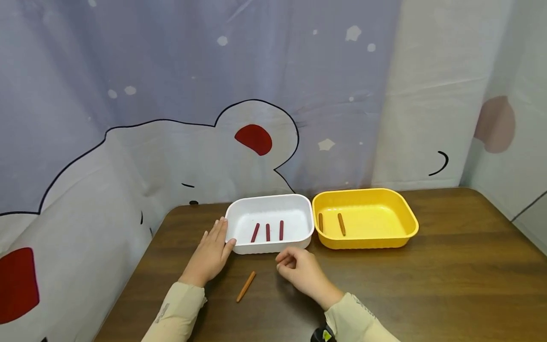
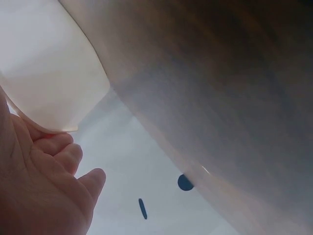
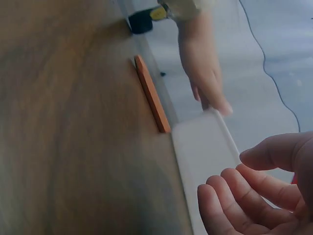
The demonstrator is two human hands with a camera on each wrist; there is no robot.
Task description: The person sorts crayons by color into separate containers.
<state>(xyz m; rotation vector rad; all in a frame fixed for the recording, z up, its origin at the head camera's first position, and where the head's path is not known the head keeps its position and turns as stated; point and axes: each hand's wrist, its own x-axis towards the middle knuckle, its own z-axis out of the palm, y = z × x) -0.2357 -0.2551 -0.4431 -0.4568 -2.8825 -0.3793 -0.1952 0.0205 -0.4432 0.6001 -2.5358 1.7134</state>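
Observation:
My left hand [image 1: 209, 256] lies with extended fingers along the left end of a white tray [image 1: 269, 247], touching its rim. In the left wrist view, the fingertips of this hand [image 2: 54, 171] are right at the tray's edge. My right hand [image 1: 305, 273] hovers just in front of the tray's near right corner. The right wrist view shows its fingers loosely bent, thumb near the index finger, with nothing held. Between the hands, an orange crayon [image 1: 246, 286] with a tapered end lies on the table. Three dark red crayons [image 1: 268, 232] are inside the white tray.
A yellow tray [image 1: 365, 243] stands right beside the white one, with two orange-brown crayons [image 1: 341, 224] at its left side. Both trays sit near the back of the brown wooden table [image 1: 453, 266]. A patterned curtain [image 1: 342, 95] hangs behind it.

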